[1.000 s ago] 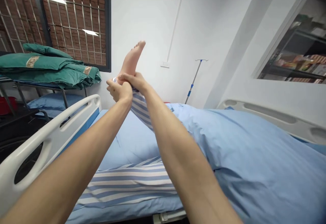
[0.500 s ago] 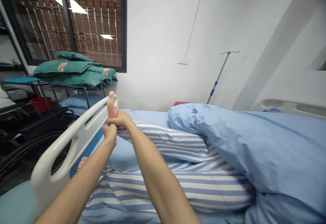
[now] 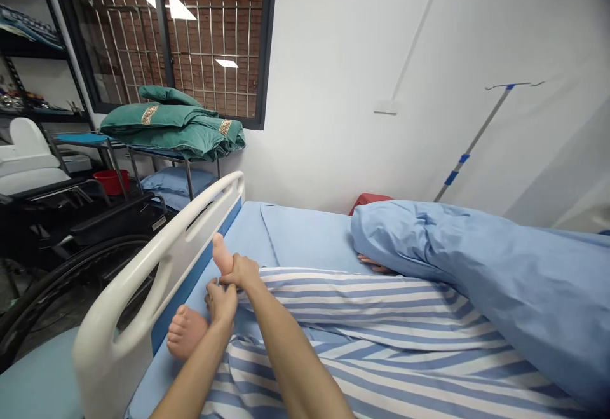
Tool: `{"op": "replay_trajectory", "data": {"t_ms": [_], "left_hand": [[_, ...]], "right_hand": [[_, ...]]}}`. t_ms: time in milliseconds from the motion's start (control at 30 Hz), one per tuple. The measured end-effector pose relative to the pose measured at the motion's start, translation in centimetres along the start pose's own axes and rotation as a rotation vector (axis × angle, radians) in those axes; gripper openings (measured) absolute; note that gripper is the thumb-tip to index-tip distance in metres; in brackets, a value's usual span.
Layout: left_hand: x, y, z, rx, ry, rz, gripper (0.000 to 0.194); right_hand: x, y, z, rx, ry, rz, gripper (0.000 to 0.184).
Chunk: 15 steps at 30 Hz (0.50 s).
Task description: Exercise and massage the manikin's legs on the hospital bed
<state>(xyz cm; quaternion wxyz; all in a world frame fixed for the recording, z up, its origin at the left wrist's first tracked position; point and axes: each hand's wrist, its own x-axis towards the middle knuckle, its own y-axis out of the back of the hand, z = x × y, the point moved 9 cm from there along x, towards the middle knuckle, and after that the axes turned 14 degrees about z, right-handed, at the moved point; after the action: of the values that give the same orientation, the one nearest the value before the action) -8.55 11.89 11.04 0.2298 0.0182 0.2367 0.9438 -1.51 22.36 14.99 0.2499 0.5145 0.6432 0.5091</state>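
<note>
A person in blue-and-white striped trousers (image 3: 362,308) lies on the bed with both feet bare. My right hand (image 3: 244,271) wraps around the ankle of the far foot (image 3: 221,255), whose toes point up. Just below it, my left hand (image 3: 222,302) is curled at the heel of that same foot; its fingertips are partly hidden. The near foot (image 3: 187,331) rests on the blue sheet (image 3: 305,231), beside my left forearm. My two hands touch or nearly touch each other at the wrist and thumb.
A white footboard (image 3: 157,247) stands close to the left of the feet. A blue quilt (image 3: 443,241) covers the upper body, with fingers (image 3: 376,264) showing under its edge. Beyond are a wheelchair (image 3: 95,228), green folded bedding (image 3: 176,128) and an IV pole (image 3: 476,136).
Both my hands have lowered the far foot from above the footboard's top edge down toward the mattress. The view has swung left, showing more of the near foot.
</note>
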Motion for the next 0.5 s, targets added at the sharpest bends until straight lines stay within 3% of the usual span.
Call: {"op": "replay_trajectory", "data": {"t_ms": [167,267,400,500], "left_hand": [[-3.6,0.8,0.1,-0.17,-0.251,-0.09,0.054],[-6.3,1.5,-1.9,-0.299,-0.273,-0.217,0.044],[-7.0,3.6,-8.0,-0.275,-0.185,-0.261,0.02],[-5.0,6.3,-13.0,-0.275,-0.096,-0.146,0.018]], "right_hand": [[-1.0,-4.6,0.9,-0.003,-0.024,-0.053,0.055],[-1.6,-5.7,1.2,-0.016,-0.046,-0.048,0.056],[-2.9,-4.5,0.6,-0.013,-0.005,0.004,0.058],[-5.6,-1.2,-0.3,0.041,0.118,0.212,0.049]]}}
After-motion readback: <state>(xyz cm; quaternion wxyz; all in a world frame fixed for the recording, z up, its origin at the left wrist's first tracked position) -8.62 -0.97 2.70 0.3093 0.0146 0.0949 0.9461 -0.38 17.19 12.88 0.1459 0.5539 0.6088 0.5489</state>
